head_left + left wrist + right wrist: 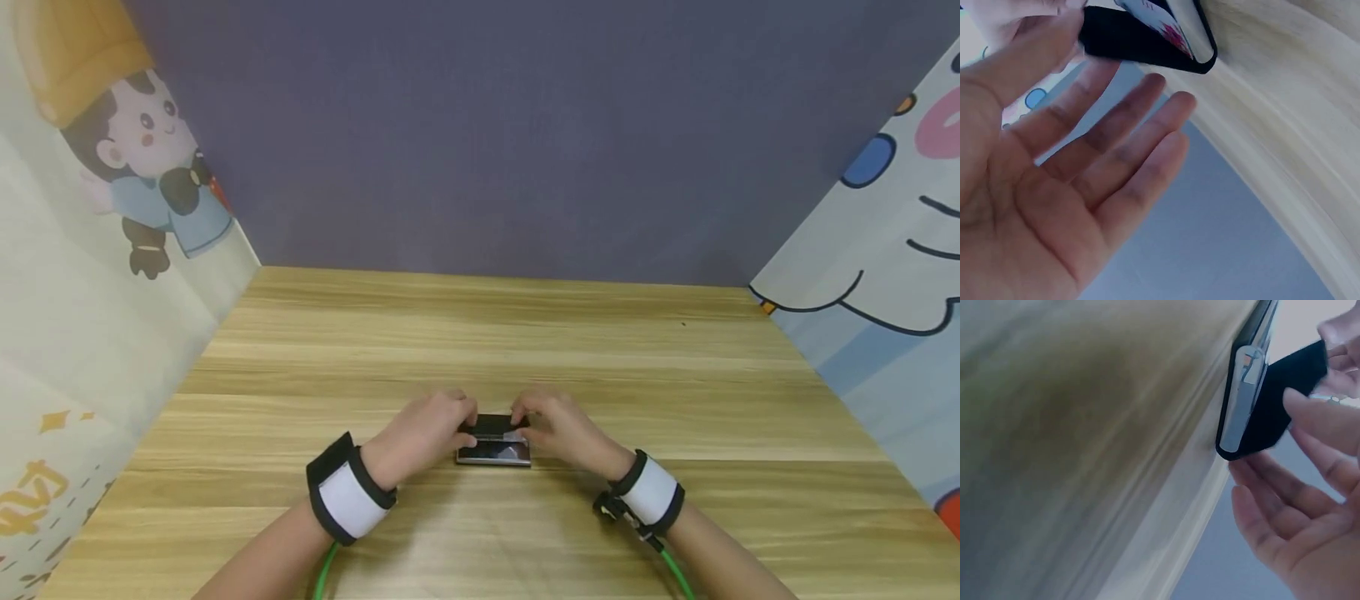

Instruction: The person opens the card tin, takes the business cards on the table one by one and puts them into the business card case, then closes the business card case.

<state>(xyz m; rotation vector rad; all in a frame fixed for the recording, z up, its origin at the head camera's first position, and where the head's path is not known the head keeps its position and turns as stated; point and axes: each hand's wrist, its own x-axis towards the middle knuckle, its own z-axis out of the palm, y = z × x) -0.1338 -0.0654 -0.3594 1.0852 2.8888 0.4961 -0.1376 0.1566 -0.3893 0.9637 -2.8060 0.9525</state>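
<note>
A small black flip-cover case, slim and box-like with silvery edges, lies on the wooden table in front of me. Its black flap is lifted, tilted up from the body. My left hand pinches the flap's left end between thumb and index finger, the other fingers extended behind it. At the opposite end my right hand pinches the flap, thumb on the inner face and fingers behind. Inside shows a shiny face; a print with a red pattern appears there in the left wrist view.
The wood-grain table runs back to a dark grey-blue panel. Cartoon-printed walls stand at the left and right. Both wrists wear white-and-black straps with green cables trailing toward me.
</note>
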